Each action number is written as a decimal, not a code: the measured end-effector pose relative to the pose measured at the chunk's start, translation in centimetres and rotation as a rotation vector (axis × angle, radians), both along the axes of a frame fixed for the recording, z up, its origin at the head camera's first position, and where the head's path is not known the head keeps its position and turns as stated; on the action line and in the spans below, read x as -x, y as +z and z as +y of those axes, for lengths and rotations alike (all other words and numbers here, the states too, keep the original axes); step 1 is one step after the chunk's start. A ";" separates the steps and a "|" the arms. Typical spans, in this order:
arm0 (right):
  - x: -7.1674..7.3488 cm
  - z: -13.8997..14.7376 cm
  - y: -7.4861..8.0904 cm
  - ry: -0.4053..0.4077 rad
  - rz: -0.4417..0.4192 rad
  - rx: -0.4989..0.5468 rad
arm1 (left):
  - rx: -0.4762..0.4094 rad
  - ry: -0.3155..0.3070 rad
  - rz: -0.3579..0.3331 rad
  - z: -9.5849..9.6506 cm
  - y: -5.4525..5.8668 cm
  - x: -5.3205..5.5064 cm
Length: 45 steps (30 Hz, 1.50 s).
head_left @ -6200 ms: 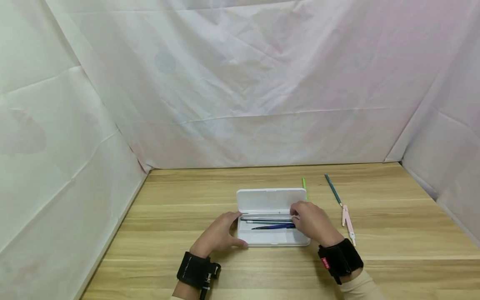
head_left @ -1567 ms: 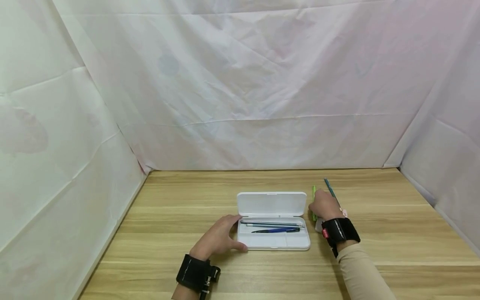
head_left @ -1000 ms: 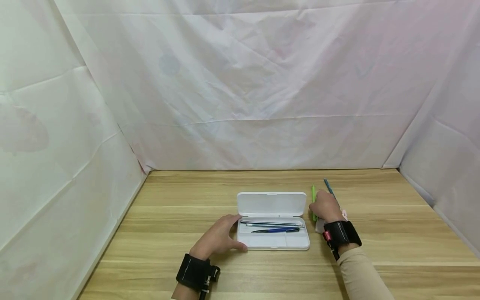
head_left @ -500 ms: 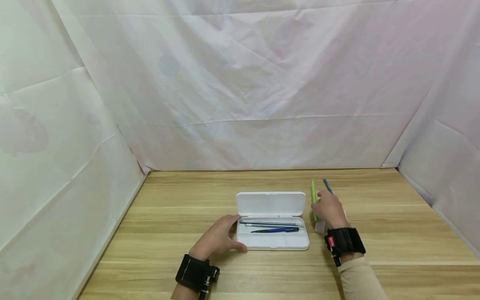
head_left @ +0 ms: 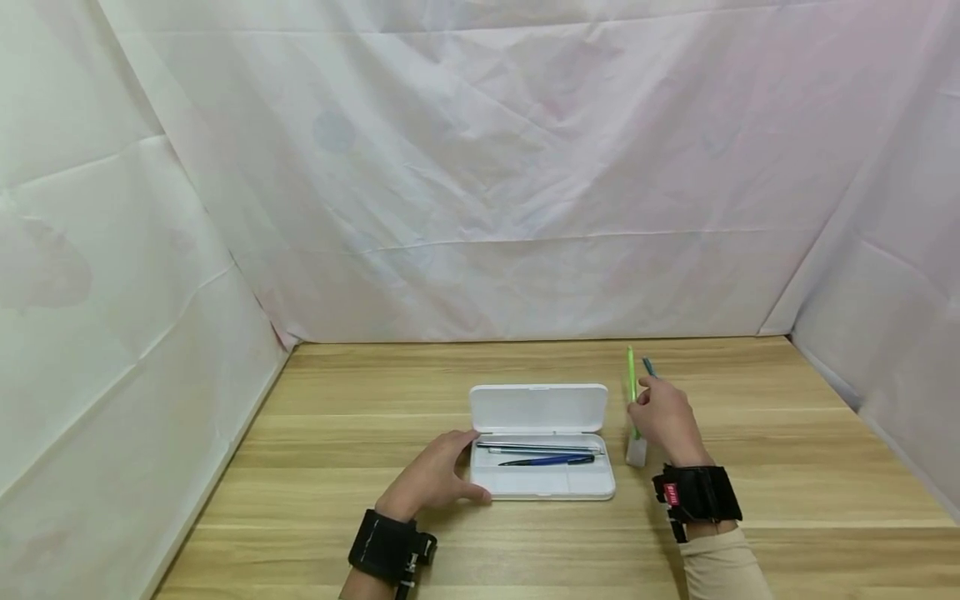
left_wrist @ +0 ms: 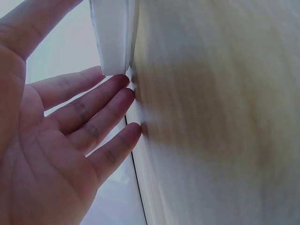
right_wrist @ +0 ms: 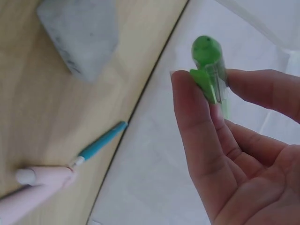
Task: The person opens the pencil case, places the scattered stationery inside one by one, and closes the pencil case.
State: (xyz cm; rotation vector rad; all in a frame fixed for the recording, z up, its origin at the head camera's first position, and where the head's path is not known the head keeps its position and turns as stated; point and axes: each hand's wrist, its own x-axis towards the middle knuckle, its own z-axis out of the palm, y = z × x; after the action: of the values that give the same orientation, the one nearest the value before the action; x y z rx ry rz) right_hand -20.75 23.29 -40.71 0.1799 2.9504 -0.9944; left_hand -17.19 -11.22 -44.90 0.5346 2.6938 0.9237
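A white pencil case (head_left: 590, 482) lies with its lid raised. Inside are a blue pen (head_left: 546, 460) and slim dark and silver-teal sticks (head_left: 540, 447). My left hand (head_left: 431, 479) spans the case's left end, thumb at the front corner, fingers at the back one. In the left wrist view its fingers (left_wrist: 101, 117) are nearly straight, fingertips at the case's edge and the table. My right hand (head_left: 667, 417) pinches a green pen (right_wrist: 206, 51) between thumb and fingers, right of the case. A greyish-white eraser-like block (head_left: 636, 452) lies below the pen.
In the right wrist view, a pink compass (right_wrist: 42, 187) lies by a teal pencil (right_wrist: 103, 140); the compass is hidden behind my right hand in the head view. White cloth (head_left: 480, 208) walls in the wooden table (head_left: 337, 417) at the back and sides.
My right hand has left the case, reached the green pen and shifted it upward in view, uncovering the pale block. My left hand stays at the case.
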 end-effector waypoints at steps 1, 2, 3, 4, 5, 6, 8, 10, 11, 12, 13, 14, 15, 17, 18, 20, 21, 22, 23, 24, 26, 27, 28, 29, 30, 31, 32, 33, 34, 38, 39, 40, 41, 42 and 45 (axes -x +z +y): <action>-0.1 0.0 0.2 0.002 0.008 0.004 | -0.003 0.000 0.001 0.0 0.0 0.0; -0.1 0.0 0.4 0.003 0.016 0.006 | -0.005 -0.001 0.003 0.0 0.0 0.0; -0.2 -0.1 0.6 0.004 0.024 0.010 | -0.008 -0.001 0.005 0.0 0.0 0.0; -0.3 -0.1 0.8 0.006 0.033 0.008 | -0.010 -0.003 0.008 0.0 0.0 0.0; -0.4 -0.1 1.0 0.007 0.045 0.003 | -0.011 -0.005 0.011 0.0 -0.1 0.0; -0.5 -0.2 1.2 0.009 0.054 0.000 | -0.014 -0.007 0.013 0.0 -0.1 0.0; -0.9 -0.2 1.5 0.008 0.071 0.000 | -0.012 -0.009 0.016 0.0 -0.1 0.0; -1.2 -0.3 1.9 0.006 0.087 0.008 | -0.009 -0.009 0.012 0.0 -0.1 0.0; -1.4 -0.3 2.1 0.003 0.096 0.015 | -0.007 -0.007 0.009 -0.1 -0.1 0.0; -1.6 -0.3 2.3 0.000 0.101 0.022 | -0.006 -0.006 0.006 -0.1 -0.1 0.0; -1.8 -0.3 2.5 -0.004 0.108 0.030 | -0.004 -0.005 0.004 -0.1 -0.1 0.0; -1.9 -0.3 2.6 -0.006 0.114 0.038 | -0.004 -0.003 0.002 -0.1 -0.1 0.0; -2.1 -0.3 2.8 -0.010 0.118 0.044 | -0.004 -0.002 0.000 -0.1 0.0 0.0; -2.3 -0.3 3.1 -0.013 0.129 0.053 | -0.003 0.000 0.001 -0.1 0.0 -0.1; -2.4 -0.3 3.2 -0.014 0.132 0.058 | -0.005 0.000 0.000 -0.1 0.0 -0.1; -2.6 -0.3 3.3 -0.012 0.149 0.064 | -0.008 0.001 -0.001 -0.1 0.0 -0.1; -2.7 -0.4 3.4 -0.012 0.158 0.066 | -0.009 0.001 -0.001 -0.1 0.0 -0.1; -2.8 -0.4 3.5 -0.009 0.168 0.065 | -0.010 0.002 -0.002 -0.1 0.0 -0.1; -3.0 -0.4 3.6 -0.008 0.177 0.064 | -0.012 0.001 -0.002 -0.1 0.0 -0.1; -3.1 -0.4 3.7 -0.005 0.188 0.063 | -0.014 0.001 -0.004 -0.1 0.0 -0.1; -3.3 -0.4 3.9 0.000 0.211 0.059 | -0.014 -0.001 -0.003 -0.1 0.0 -0.1; -3.5 -0.4 4.0 0.001 0.218 0.060 | -0.014 -0.002 -0.003 -0.1 0.0 -0.1; -3.6 -0.4 4.2 0.002 0.227 0.062 | -0.013 -0.003 -0.003 -0.1 0.0 -0.1; -3.7 -0.4 4.3 0.000 0.235 0.064 | -0.012 -0.003 -0.002 -0.1 0.0 -0.1; -3.8 -0.4 4.5 -0.001 0.241 0.065 | -0.011 -0.004 -0.002 -0.1 -0.1 -0.1; -3.9 -0.4 4.6 -0.003 0.246 0.065 | -0.011 -0.003 -0.002 -0.1 -0.1 -0.1; -4.0 -0.4 4.7 -0.005 0.251 0.065 | -0.010 -0.003 -0.002 -0.1 -0.1 0.0; -4.1 -0.4 4.9 -0.007 0.255 0.064 | -0.010 -0.002 -0.002 -0.1 -0.1 0.0; -4.2 -0.4 4.9 -0.009 0.260 0.063 | -0.009 -0.002 -0.003 -0.1 -0.1 0.0; -4.4 -0.4 5.2 -0.017 0.282 0.056 | -0.013 -0.005 0.001 0.0 -0.1 0.1; -4.4 -0.4 5.3 -0.019 0.288 0.055 | -0.014 -0.006 0.002 0.0 -0.1 0.1; -4.5 -0.4 5.3 -0.022 0.296 0.055 | -0.011 -0.006 0.003 0.0 -0.1 0.1; -4.5 -0.4 5.4 -0.025 0.306 0.052 | -0.010 -0.007 0.004 0.0 -0.1 0.1; -4.6 -0.4 5.4 -0.028 0.319 0.051 | -0.009 -0.007 0.005 0.0 -0.1 0.1; -4.6 -0.4 5.5 -0.038 0.363 0.052 | -0.006 -0.008 0.005 0.0 -0.2 0.2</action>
State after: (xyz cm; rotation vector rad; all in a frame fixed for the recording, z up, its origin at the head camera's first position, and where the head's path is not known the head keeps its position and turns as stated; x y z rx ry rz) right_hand -16.14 22.90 -35.20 0.0592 3.2468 -1.2266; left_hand -17.39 -11.20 -45.07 0.5489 2.6920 0.9301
